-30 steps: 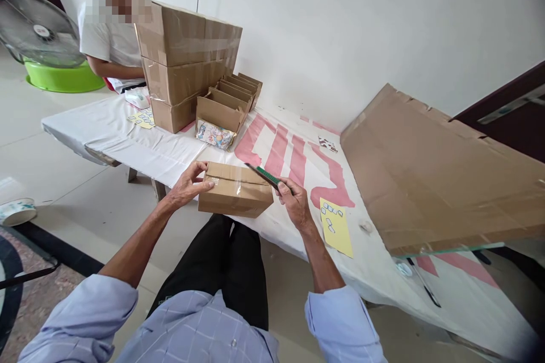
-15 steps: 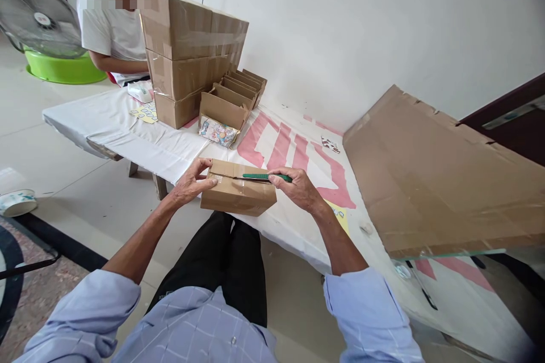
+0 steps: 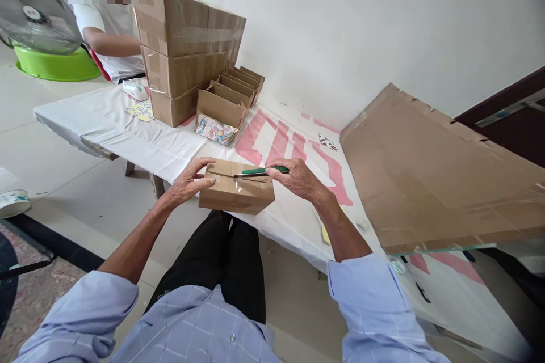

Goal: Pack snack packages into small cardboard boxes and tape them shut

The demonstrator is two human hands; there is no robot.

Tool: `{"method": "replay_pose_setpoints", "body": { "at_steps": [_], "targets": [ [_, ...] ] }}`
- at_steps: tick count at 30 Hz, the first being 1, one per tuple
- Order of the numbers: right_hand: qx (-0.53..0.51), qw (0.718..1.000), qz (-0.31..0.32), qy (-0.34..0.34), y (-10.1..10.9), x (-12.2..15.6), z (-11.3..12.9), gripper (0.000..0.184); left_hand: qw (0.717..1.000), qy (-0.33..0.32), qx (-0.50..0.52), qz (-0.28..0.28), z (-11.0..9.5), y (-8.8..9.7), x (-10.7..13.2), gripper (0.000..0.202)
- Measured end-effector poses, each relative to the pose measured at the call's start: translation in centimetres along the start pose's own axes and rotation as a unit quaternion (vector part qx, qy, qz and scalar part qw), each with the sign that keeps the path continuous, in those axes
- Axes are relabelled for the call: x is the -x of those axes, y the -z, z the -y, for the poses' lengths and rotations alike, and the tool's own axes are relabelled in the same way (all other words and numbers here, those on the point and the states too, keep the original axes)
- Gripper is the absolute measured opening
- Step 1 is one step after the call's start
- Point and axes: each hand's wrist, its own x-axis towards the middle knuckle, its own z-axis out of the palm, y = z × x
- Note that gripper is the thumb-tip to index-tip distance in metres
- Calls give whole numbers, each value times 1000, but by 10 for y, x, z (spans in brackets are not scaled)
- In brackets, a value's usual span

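A small brown cardboard box (image 3: 236, 198) sits at the near edge of the cloth-covered table (image 3: 166, 147), its top seam crossed by clear tape. My left hand (image 3: 189, 181) grips the box's left end, thumb along the front and fingers over the top. In my right hand (image 3: 298, 178) is a green-handled craft knife (image 3: 259, 171), held between thumb and fingers. Its thin dark blade points left and lies along the seam near the middle of the top. Whether the tip is inside the slit I cannot tell.
Taped cartons (image 3: 187, 57) are stacked at the back left, beside a row of open boxes (image 3: 225, 102) and a printed packet (image 3: 215, 129). A large cardboard sheet (image 3: 438, 176) leans at right. Another person (image 3: 113, 39) sits behind the stack, near a fan (image 3: 38, 14).
The knife's blade has moved slightly left along the seam, and its handle is raised a little. My left hand keeps its hold. The other person's forearm has lifted.
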Motion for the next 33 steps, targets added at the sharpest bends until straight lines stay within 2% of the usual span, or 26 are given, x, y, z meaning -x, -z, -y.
{"method": "replay_pose_setpoints", "body": {
  "at_steps": [5,12,19,33],
  "targets": [
    [13,1000,11,-9,4,-3,1,32,1000,-2,-20,8,-1,3,1,51],
    [6,1000,2,-3,2,-3,0,34,998,-11,-48,45,1,8,4,73],
    [-16,999,-11,33,-12,-7,1,34,997,-9,-64,49,-4,5,5,81],
    [41,994,-49,90,-22,-4,-4,29,995,-17,-77,55,-6,6,5,81]
  ]
}}
